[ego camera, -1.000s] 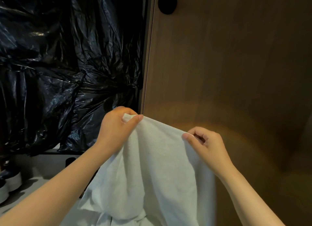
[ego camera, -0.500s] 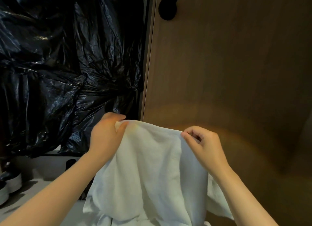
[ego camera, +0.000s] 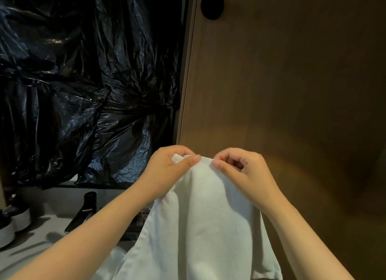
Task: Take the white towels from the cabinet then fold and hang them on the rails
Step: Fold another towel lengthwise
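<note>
Towel (ego camera: 204, 217) update: the white one is hanging in mid-air in front of the wooden panel (ego camera: 282, 81), not on any rail, and both hands are holding it up by its top edge. The left hand (ego camera: 169, 171) is pinching one corner between thumb and curled fingers. The right hand (ego camera: 244, 171) is pinching the edge between thumb and forefinger, with its other fingers curling into the palm. What's changing: a second ago the hands were sitting well apart with the top edge stretching between them. Now they're coming right together, thumbs almost touching, so the cloth is draping down in a long fold instead of spreading flat. To me that's reading as the first fold in progress, corner going to corner. So the fetching is looking done for this towel, the folding is just getting going, and the hanging isn't starting yet. No rail is showing, only a round black fitting (ego camera: 211, 7) up top on the panel, which I can't identify. Crinkly black plastic (ego camera: 83, 81) is covering the left side, and a black faucet (ego camera: 85, 208) is poking up over the counter (ego camera: 31, 244). The towel's lower end is running out of frame, so I can't tell if the bottom corners are lining up.
</note>
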